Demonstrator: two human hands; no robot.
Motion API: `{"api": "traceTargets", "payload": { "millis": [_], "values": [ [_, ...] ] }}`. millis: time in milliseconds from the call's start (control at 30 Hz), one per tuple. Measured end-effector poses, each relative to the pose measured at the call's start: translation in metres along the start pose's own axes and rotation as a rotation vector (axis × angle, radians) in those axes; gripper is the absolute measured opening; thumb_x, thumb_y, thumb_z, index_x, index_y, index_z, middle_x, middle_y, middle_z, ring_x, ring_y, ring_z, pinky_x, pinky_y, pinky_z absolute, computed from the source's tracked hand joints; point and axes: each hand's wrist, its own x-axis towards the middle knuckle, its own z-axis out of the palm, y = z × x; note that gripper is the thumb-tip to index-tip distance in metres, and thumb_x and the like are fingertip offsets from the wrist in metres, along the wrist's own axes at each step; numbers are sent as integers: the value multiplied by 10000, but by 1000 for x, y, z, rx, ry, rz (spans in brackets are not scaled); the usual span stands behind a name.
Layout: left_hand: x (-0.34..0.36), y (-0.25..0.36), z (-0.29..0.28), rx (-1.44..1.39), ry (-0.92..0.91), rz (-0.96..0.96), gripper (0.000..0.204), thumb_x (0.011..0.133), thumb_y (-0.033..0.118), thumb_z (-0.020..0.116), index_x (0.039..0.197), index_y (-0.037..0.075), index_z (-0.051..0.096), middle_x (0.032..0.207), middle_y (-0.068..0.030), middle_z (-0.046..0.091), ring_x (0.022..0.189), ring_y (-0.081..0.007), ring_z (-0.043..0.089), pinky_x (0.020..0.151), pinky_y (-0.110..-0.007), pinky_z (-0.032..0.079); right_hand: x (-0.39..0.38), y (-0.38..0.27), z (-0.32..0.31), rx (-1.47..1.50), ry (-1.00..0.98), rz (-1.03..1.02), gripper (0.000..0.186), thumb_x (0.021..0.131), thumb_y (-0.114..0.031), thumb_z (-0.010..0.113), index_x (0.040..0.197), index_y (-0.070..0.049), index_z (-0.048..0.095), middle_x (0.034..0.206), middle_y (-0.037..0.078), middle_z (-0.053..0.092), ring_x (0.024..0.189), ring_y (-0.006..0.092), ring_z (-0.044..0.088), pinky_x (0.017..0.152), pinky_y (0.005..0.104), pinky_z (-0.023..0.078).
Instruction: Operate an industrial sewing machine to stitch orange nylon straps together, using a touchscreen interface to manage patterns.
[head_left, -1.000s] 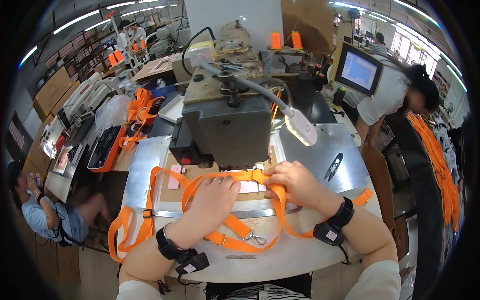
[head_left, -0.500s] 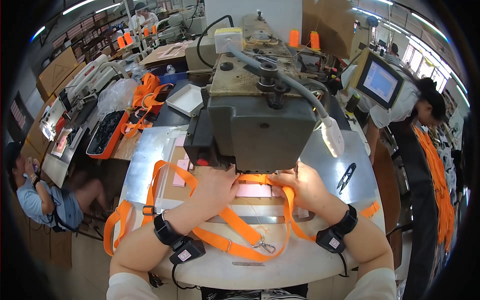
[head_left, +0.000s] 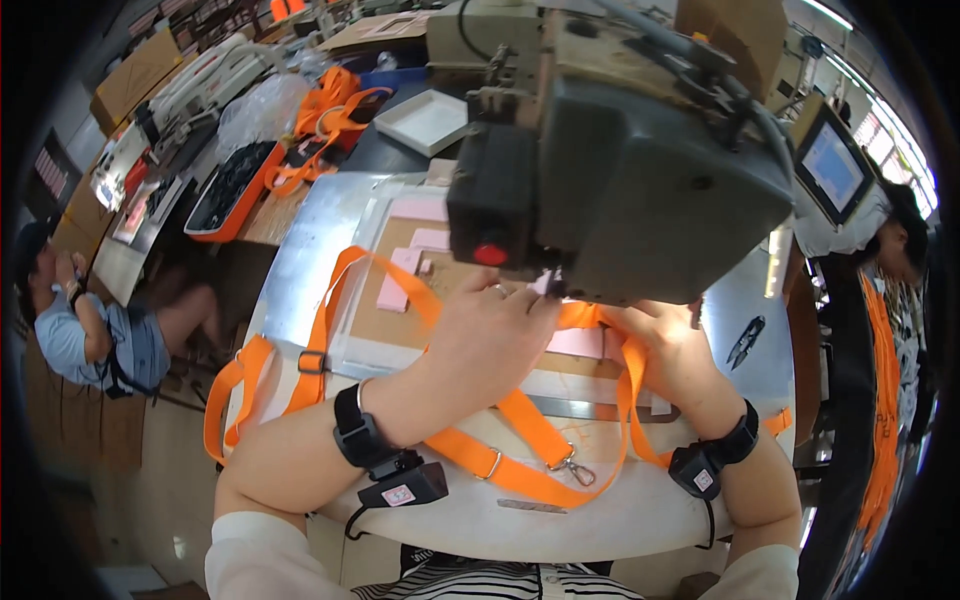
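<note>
A band of orange webbing strap [head_left: 578, 316] lies under the head of a sewing machine [head_left: 650, 180], over a pink piece on a framed plate. My left hand [head_left: 490, 340] grips the strap from the left, its fingertips partly hidden below the machine head. From the other side my right hand [head_left: 668, 345] pinches the same strap, its thumb along the band. Loose lengths loop down over the pale table, with a metal snap hook [head_left: 575, 468], a metal ring [head_left: 490, 463] and a dark slide buckle [head_left: 312, 362] on them.
Thread snips [head_left: 746, 342] lie on the metal plate to the right. Pink pieces [head_left: 400, 280] rest on the brown board at left. Behind are a white tray [head_left: 425, 122] and an orange bin [head_left: 235, 192] of black parts. One person sits at left; another bends over at right.
My view has tilted down and shifted left, so the machine head appears larger and further right. Both hands keep hold of the strap at the machine, which lies much as before.
</note>
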Motion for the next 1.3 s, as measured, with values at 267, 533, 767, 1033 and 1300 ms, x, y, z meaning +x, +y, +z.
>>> {"api": "traceTargets", "payload": {
  "millis": [267, 533, 767, 1033, 1300],
  "values": [
    [-9, -11, -3, -129, -127, -5, 193, 729, 59, 577, 921, 51, 589, 709, -59, 610, 659, -217, 621, 775, -350, 444, 4, -10, 5, -50, -5, 8, 336, 605, 9, 678, 938, -26, 649, 923, 98, 608, 837, 275, 611, 693, 334, 514],
    [3, -10, -7, 161, 83, -31, 113, 739, 114, 594, 848, 86, 604, 724, -54, 622, 675, -201, 629, 721, -353, 463, -1, -5, 5, -125, -16, -4, 325, 623, -9, 692, 946, -15, 651, 910, 95, 609, 816, 269, 613, 684, 333, 520],
    [2, 3, -16, -10, -289, -357, 142, 810, 220, 659, 791, 85, 620, 587, -37, 574, 559, -240, 575, 620, -320, 461, 0, -6, 4, -57, 3, 58, 327, 609, 45, 680, 932, 0, 654, 896, 100, 617, 805, 283, 622, 701, 340, 528],
    [-8, 15, 9, -185, -296, -17, 317, 842, 111, 572, 1147, 27, 565, 1213, -108, 502, 1073, -271, 511, 830, -387, 447, -2, 3, 7, 93, 59, 80, 327, 608, 75, 661, 929, 10, 649, 893, 123, 628, 801, 309, 620, 708, 348, 521],
    [1, 21, -1, -94, -400, -28, 451, 799, 128, 561, 1248, 158, 551, 1214, -82, 511, 1069, -246, 515, 868, -451, 366, -5, 9, 9, 153, 45, 76, 350, 643, 10, 682, 990, -23, 648, 890, 123, 623, 852, 301, 605, 720, 361, 510]
  ]
}}
